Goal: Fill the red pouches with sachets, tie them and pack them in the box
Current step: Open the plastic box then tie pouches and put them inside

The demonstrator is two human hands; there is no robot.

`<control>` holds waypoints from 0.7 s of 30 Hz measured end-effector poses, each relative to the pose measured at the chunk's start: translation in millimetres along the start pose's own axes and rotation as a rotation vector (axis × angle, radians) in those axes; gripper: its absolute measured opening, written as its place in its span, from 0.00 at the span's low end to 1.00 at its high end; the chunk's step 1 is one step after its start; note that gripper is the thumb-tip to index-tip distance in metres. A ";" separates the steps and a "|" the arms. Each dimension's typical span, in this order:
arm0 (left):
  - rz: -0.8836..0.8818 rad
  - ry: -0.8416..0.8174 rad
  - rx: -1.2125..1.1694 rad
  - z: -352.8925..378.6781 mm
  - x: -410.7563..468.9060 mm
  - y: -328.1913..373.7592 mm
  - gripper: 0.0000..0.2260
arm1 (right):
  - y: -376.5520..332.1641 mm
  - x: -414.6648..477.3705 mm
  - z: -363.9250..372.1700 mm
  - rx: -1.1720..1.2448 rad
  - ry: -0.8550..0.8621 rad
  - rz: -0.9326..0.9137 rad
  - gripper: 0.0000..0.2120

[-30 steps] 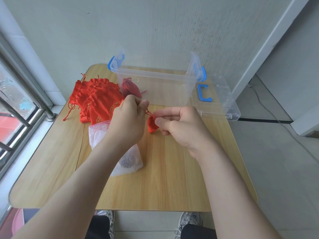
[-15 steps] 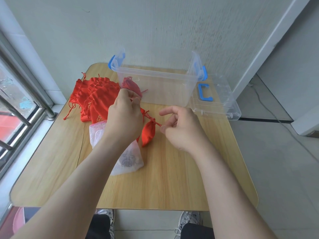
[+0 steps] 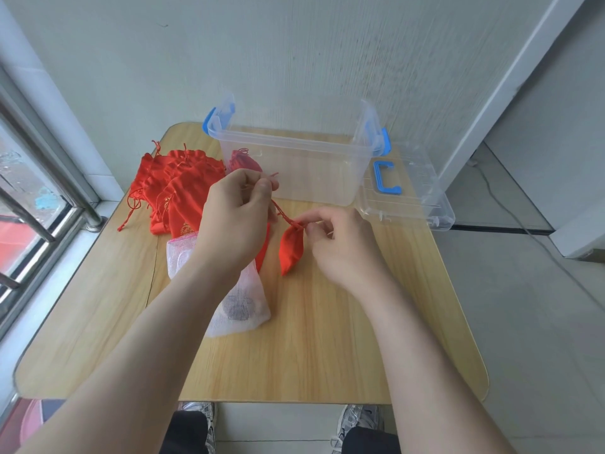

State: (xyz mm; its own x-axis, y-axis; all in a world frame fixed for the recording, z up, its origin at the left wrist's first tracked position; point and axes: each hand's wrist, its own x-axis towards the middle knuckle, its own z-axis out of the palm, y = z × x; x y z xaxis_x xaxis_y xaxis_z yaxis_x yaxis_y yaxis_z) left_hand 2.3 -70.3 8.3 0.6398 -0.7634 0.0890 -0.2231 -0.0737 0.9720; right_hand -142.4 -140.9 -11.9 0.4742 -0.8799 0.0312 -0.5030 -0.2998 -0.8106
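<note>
Above the wooden table (image 3: 327, 339), the left hand (image 3: 235, 217) and right hand (image 3: 340, 244) both pinch the red pouch's (image 3: 291, 250) drawstring (image 3: 283, 213).

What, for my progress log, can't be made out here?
Head view only.
- Whether the cord is knotted: right hand covers the pouch neck.
- Bag contents: left forearm and mesh hide them.
- Count in the box: left hand and cloudy wall hide part.
- Pile count: pouches overlap.
</note>
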 end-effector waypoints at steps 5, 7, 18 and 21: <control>-0.053 -0.011 -0.009 -1.1 0.0 -2.0 0.11 | -1.4 -0.3 1.8 0.029 0.024 0.027 0.13; -0.105 -0.030 -0.078 -0.8 0.7 -2.1 0.11 | -0.9 2.6 4.6 0.054 0.014 0.052 0.11; -0.279 -0.103 -0.417 -11.6 7.8 3.9 0.11 | -18.5 -1.6 3.5 0.577 -0.068 0.149 0.14; -0.295 -0.127 -0.454 -16.4 12.9 4.9 0.12 | -23.1 -2.4 9.9 0.549 -0.068 0.133 0.11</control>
State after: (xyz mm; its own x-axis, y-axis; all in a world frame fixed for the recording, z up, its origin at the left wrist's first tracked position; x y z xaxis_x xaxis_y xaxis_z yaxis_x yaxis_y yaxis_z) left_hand 21.5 -70.1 17.9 0.5273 -0.8256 -0.2007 0.3092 -0.0336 0.9504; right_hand -124.7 -128.2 1.0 0.4874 -0.8656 -0.1150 -0.1207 0.0637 -0.9906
